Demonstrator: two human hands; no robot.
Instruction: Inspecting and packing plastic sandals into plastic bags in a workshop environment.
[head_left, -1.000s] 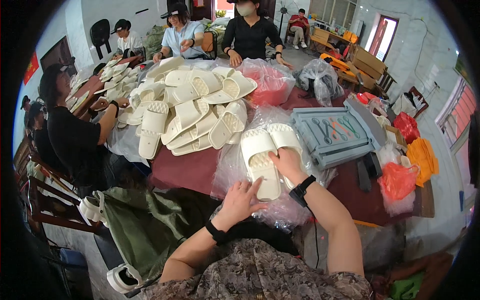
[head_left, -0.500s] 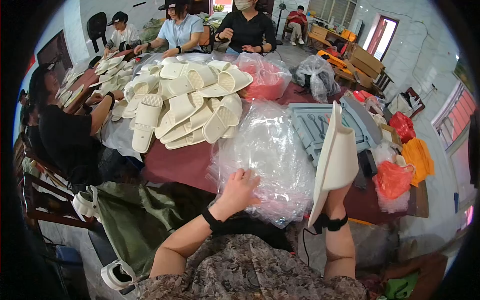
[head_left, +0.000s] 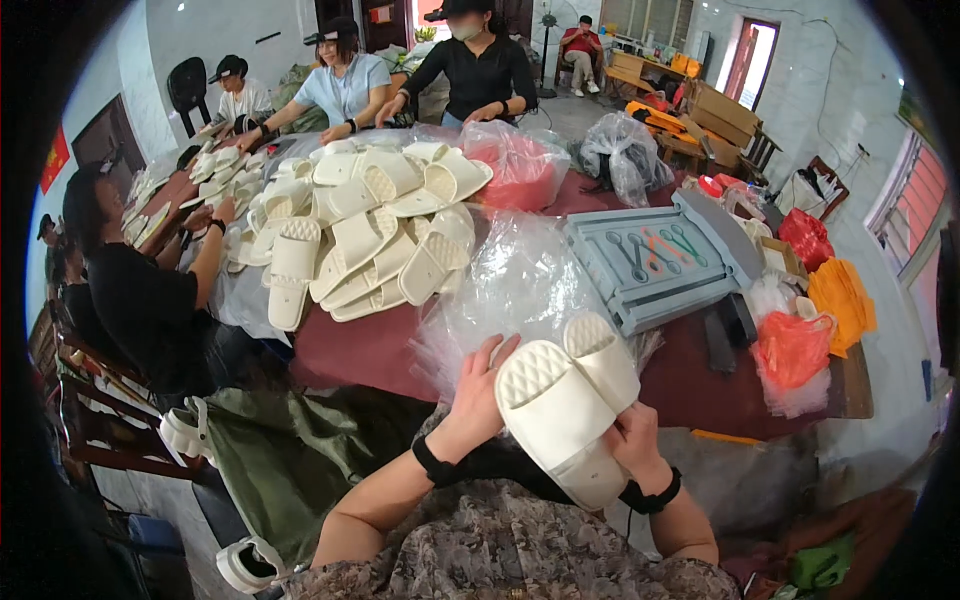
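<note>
Left hand loosely open, right hand grips cream slippers, likely light, bendy foam best held by their straps.

A pair of cream slippers is held up, bare, in the lower half of the frame, right of centre. The nearer slipper tilts toe upper left, quilted footbed showing past its smooth wide strap; the farther slipper is partly hidden behind.
</note>
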